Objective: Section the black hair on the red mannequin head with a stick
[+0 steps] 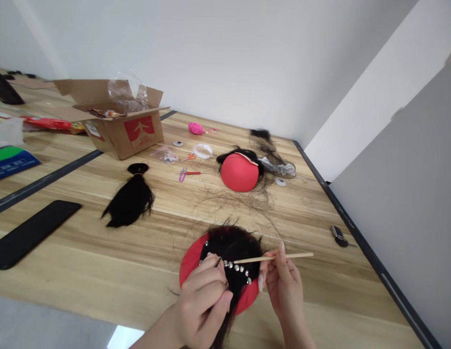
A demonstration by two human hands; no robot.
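At the table's near edge lies a red dome-shaped form (191, 264) topped with black hair (234, 242). A row of shiny silver pins (237, 267) crosses the hair. My left hand (205, 300) is closed over the form's near left side, its fingers curled on a lock of the black hair, which trails below toward me. A dark tip shows between these fingers; I cannot make out what it is. My right hand (283, 281) pinches a thin wooden stick (298, 255), whose left end reaches the hair just above the pins.
A second red dome (240, 172) with hair stands farther back amid loose strands. To the left are a black hair bundle (131, 199), a black phone (32, 232) and an open cardboard box (127, 135). Orange scissors (189, 157), a red-handled tool (193, 173) and keys (339, 236) lie about.
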